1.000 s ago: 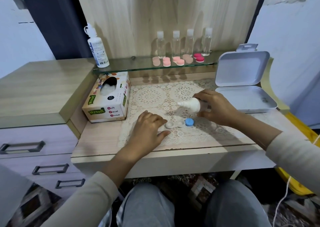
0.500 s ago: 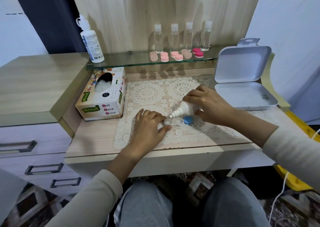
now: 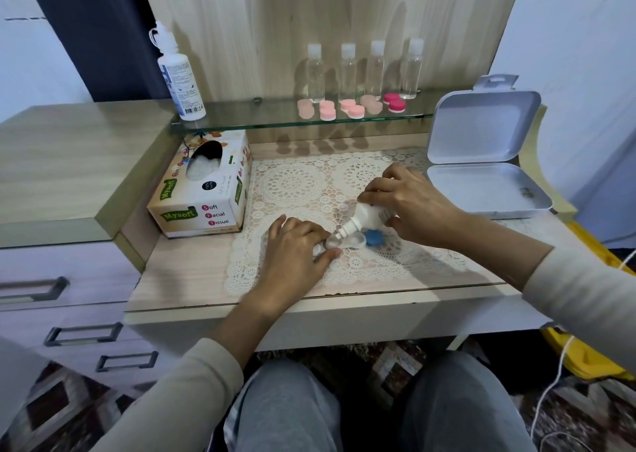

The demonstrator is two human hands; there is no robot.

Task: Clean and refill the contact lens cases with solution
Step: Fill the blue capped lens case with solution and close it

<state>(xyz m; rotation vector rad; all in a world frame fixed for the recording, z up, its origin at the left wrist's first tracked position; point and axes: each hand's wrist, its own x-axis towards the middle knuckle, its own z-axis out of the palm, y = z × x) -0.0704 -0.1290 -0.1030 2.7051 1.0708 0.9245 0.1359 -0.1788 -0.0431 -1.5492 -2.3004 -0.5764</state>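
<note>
A wooden desk [image 3: 179,279] carries a lace mat [image 3: 296,183]. An open white box [image 3: 481,190] sits at the mat's right edge and a tissue box [image 3: 203,193] at its left. Behind them, a glass shelf [image 3: 268,121] holds a large solution bottle [image 3: 179,79], 4 clear bottles [image 3: 347,73] and several pink lens cases [image 3: 327,110]. Over the mat, the right hand [image 3: 416,207] grips a small white bottle [image 3: 364,215], tilted with its nozzle down at the clear contact lens case [image 3: 347,243]. The left hand [image 3: 296,248] pinches the left end of this case, which lies on the mat. A blue cap [image 3: 374,238] lies at its right end.
</note>
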